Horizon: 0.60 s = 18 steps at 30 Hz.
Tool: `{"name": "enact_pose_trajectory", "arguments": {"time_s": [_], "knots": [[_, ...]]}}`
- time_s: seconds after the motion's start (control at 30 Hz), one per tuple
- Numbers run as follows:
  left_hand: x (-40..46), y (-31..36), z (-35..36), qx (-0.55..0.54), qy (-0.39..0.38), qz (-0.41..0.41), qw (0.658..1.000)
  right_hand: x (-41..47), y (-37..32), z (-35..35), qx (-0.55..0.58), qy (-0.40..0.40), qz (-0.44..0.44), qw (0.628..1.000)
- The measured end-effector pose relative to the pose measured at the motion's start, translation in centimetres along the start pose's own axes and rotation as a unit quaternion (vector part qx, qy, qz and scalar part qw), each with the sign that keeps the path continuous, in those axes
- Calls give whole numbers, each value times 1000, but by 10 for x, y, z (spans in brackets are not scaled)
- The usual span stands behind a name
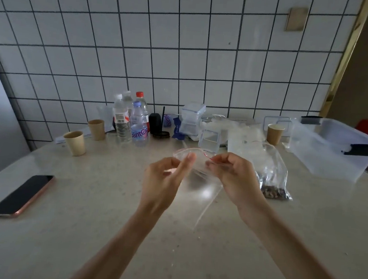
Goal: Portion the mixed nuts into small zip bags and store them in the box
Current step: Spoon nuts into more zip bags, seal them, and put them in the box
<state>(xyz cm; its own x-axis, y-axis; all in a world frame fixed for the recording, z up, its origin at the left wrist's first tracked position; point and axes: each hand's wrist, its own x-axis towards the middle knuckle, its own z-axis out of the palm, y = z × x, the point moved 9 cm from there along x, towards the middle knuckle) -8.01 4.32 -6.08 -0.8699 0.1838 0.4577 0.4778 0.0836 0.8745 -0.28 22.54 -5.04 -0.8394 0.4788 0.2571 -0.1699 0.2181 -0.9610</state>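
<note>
My left hand [164, 177] and right hand [231, 176] each pinch the small clear plastic zip bag [199, 185] over the pale table [105, 210], and it could slip if I pull too hard.

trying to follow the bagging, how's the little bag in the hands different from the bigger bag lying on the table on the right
The small zip bag is held above the table by the left hand and right hand, which pinch its mouth; the large bag lies on the table, untouched. The small zip bag looks empty; the large bag has dark nuts at its near end. The small zip bag is clearly smaller. Both are clear plastic.
</note>
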Motion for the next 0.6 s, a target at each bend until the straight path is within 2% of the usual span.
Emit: {"name": "enact_pose_trajectory", "arguments": {"time_s": [0.1, 0.27, 0.37, 0.47, 0.53, 0.6], "knots": [[6, -7, -4, 30, 33, -55, 997, -5, -11, 7, -4, -19, -55, 998], [13, -18, -18, 60, 63, -97, 992, -8, -18, 5, -19, -37, -102, 994], [12, -12, -31, 109, 82, -60, 989, -4, -15, -3, -42, -30, -112, 992], [11, 4, -35, 165, 65, 3, 984, 0, -13, -12, -70, 1, -119, 990], [11, 11, -32, 163, 34, 27, 986, 1, -16, -22, -126, 51, -142, 981], [10, 12, -29, 127, 15, 14, 992, 2, -17, -33, -192, 104, -150, 964]]}}
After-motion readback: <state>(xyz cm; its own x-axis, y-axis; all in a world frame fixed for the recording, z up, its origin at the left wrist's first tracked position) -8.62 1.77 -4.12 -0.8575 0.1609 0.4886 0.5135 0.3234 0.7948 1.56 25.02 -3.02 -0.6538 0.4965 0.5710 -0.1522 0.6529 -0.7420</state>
